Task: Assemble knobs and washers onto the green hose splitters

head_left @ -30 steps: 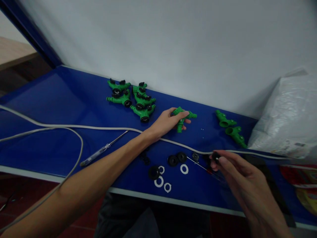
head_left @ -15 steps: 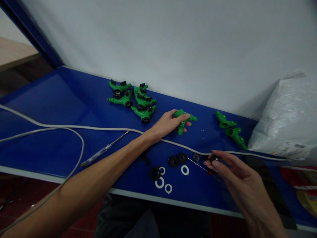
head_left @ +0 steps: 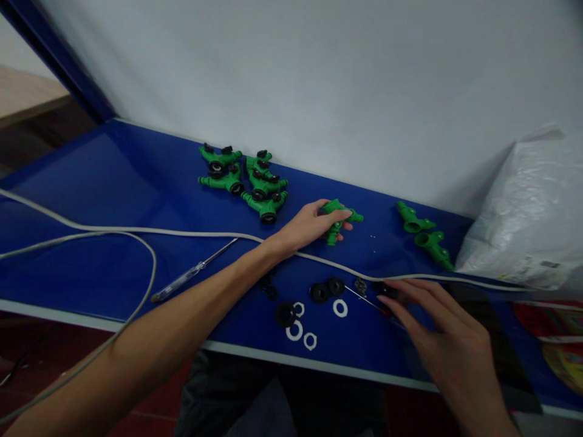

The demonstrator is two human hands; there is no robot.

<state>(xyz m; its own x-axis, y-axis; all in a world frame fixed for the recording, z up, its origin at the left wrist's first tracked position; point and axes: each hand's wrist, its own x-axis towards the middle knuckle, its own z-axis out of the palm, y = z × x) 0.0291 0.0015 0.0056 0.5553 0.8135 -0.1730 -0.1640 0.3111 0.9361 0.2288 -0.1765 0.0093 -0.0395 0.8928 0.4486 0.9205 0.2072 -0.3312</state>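
My left hand (head_left: 314,224) holds a green fitting (head_left: 334,232) above the middle of the tabletop (head_left: 136,170), its fingers clamped on the body. The fingers of my right hand (head_left: 449,325) are at a black knob (head_left: 386,289), thumb on the near side; I cannot tell whether they are clamped on it. A cord (head_left: 168,232) crosses the work area, passes beneath my left wrist and continues just behind the right fingertips; a loop of it runs beside my left forearm. A clear screwdriver (head_left: 180,282) lies left of that forearm. A second screwdriver (head_left: 364,300) points its shaft at two black caps (head_left: 336,286), with small metal parts (head_left: 361,287) just beside the shaft. Nearer the front edge are four white rings (head_left: 294,331) and a black collar (head_left: 286,315) that partly overlaps one ring. Five knobbed fittings (head_left: 265,206) are grouped at the back left; two bare fittings (head_left: 430,246) lie at the back right, near a white bag (head_left: 519,212). The second screwdriver's handle is mostly lost in shadow near my right hand. Dark parts (head_left: 269,288) beside my left forearm are indistinct. The bag and a red packet (head_left: 546,318) are cut off at the right edge.
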